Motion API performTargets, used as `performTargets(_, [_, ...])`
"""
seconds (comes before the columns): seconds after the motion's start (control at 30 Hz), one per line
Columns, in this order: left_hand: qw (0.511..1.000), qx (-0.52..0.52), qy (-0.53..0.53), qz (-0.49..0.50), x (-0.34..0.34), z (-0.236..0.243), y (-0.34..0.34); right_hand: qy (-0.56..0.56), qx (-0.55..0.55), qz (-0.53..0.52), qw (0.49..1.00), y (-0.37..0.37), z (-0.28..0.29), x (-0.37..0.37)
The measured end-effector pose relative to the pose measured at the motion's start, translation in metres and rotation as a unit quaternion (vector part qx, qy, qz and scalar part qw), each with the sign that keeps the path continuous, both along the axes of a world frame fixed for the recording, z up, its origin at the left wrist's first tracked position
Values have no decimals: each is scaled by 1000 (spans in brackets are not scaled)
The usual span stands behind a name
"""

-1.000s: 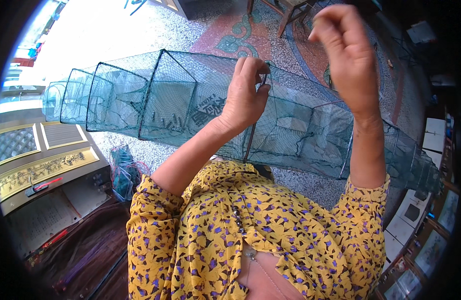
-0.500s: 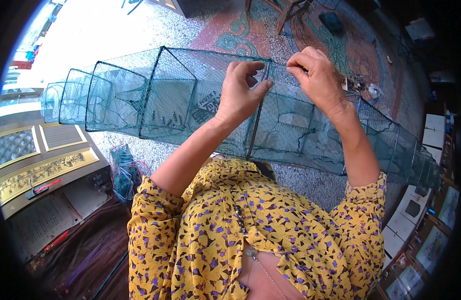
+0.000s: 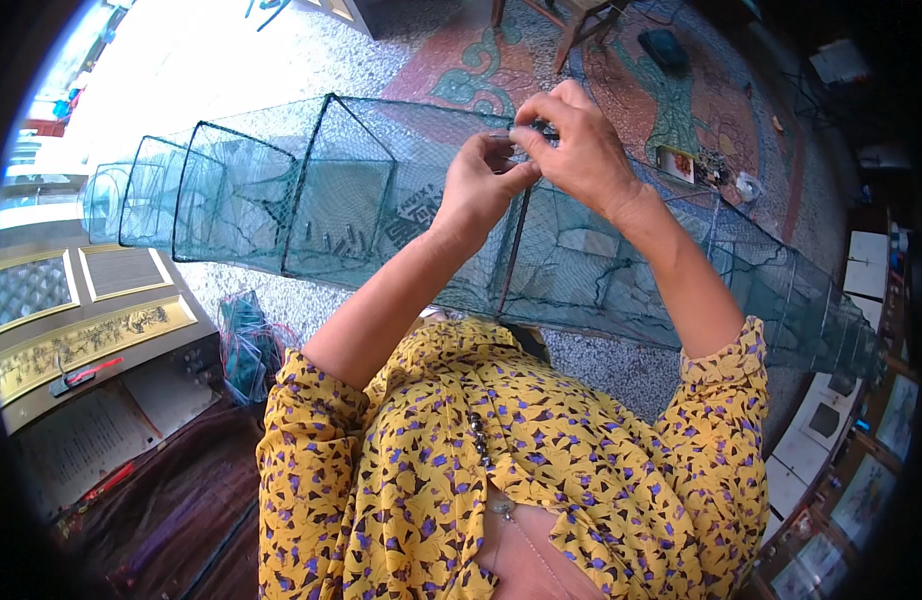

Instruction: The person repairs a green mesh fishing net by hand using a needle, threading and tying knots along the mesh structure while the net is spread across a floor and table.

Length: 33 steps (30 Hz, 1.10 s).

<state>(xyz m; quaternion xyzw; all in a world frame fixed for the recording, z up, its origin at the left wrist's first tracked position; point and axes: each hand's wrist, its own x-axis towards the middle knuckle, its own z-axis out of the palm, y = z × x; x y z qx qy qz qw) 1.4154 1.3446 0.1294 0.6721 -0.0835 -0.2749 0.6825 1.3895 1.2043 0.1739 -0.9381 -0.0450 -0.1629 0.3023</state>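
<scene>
A long green net trap (image 3: 311,200) with square wire frames stretches across the floor from far left to right. My left hand (image 3: 486,185) pinches the netting at the top edge of one frame, near the middle of the trap. My right hand (image 3: 576,145) is close against it, fingers closed on the same spot of mesh at the frame's upper rim. What lies between the fingertips is too small to make out. Both forearms come out of yellow patterned sleeves (image 3: 521,450).
A bundle of green netting with red cord (image 3: 246,345) lies on the floor at left. Framed panels (image 3: 81,330) lean at the left rim. A wooden stool (image 3: 581,20) stands behind the trap, small items (image 3: 701,165) beside it. Framed pictures (image 3: 881,420) line the right side.
My right hand came down from high on the right and moved left to meet my left hand at the top of the net frame. The left hand stayed on the mesh.
</scene>
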Motion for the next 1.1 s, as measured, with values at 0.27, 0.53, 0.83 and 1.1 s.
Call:
performTargets(0.27, [998, -14, -54, 18, -2, -5, -4, 72, -151, -4, 986, 30, 1, 36])
performTargets(0.53, [953, 19, -297, 50, -4, -10, -7, -267, 107, 111, 951, 18, 63, 60])
performTargets(0.83, [937, 12, -349, 2, -3, 4, -2, -114, 80, 38, 990, -17, 77, -11])
performTargets(1.1, [917, 120, -381, 4, -8, 14, 4, 28, -165, -33, 985, -23, 37, -34])
